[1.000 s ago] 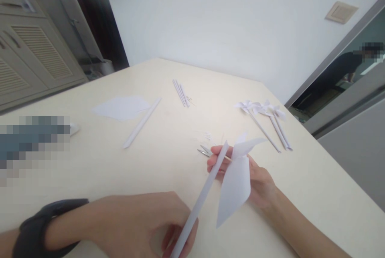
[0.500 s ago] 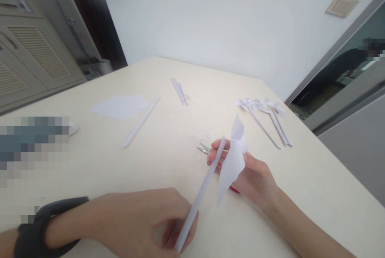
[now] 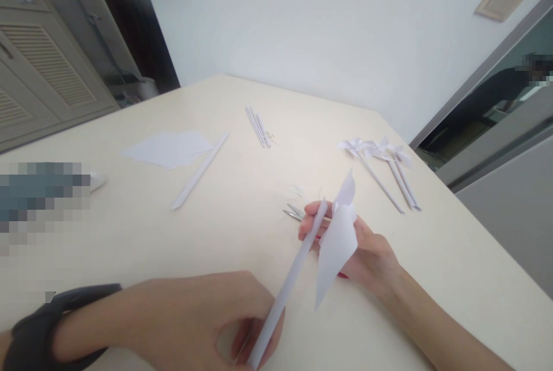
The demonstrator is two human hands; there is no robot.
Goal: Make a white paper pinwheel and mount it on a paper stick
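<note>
My left hand (image 3: 203, 319), with a black watch on its wrist, pinches the lower end of a rolled white paper stick (image 3: 289, 281) that slants up to the right. My right hand (image 3: 358, 250) grips the stick's upper end together with a folded white paper vane (image 3: 337, 244) and a thin wooden pin. The vane hangs off the stick's tip and curls upward. Scissors (image 3: 294, 212) with red handles lie on the table just behind and under my right hand.
On the cream table (image 3: 129, 233) lie a loose paper stick (image 3: 199, 172), a cut paper sheet (image 3: 166, 149), a bundle of thin sticks (image 3: 258, 127) and finished paper pinwheels (image 3: 380, 158) at the far right. A cabinet (image 3: 38, 71) stands at the left; the table edge runs along the right.
The paper vane has turned from spread flat to edge-on and curled up at the stick's tip. Both hands have stayed nearly in place on the stick.
</note>
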